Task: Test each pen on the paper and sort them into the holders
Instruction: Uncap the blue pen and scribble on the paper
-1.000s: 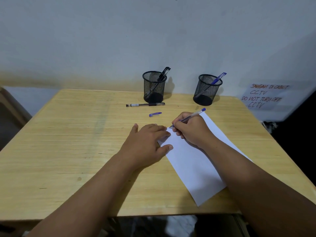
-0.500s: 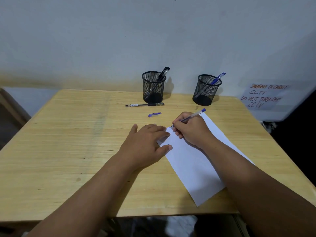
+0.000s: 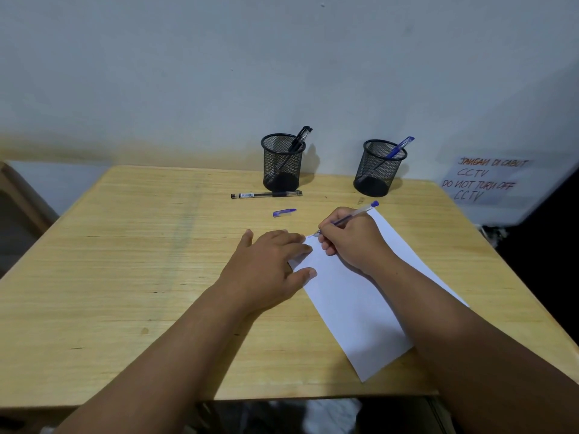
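A white paper sheet [image 3: 354, 311] lies angled on the wooden table [image 3: 131, 277]. My right hand [image 3: 354, 242] grips an uncapped blue pen [image 3: 357, 213], tip touching the paper's top corner beside a small blue mark. My left hand [image 3: 269, 264] lies flat, fingers apart, on the paper's left edge. The pen's blue cap [image 3: 283, 212] lies on the table behind my hands. A black pen [image 3: 266, 194] lies in front of the left mesh holder [image 3: 282, 162], which holds black pens. The right mesh holder [image 3: 377, 169] contains a blue pen [image 3: 399, 147].
A pale wall rises right behind the holders. A handwritten CCTV notice [image 3: 485, 180] hangs at the right, beyond the table's edge. Part of a wooden piece of furniture [image 3: 18, 195] shows at the far left.
My right hand has shifted slightly with the pen tip on the paper, and a small blue mark shows at the tip. My left hand has stayed put.
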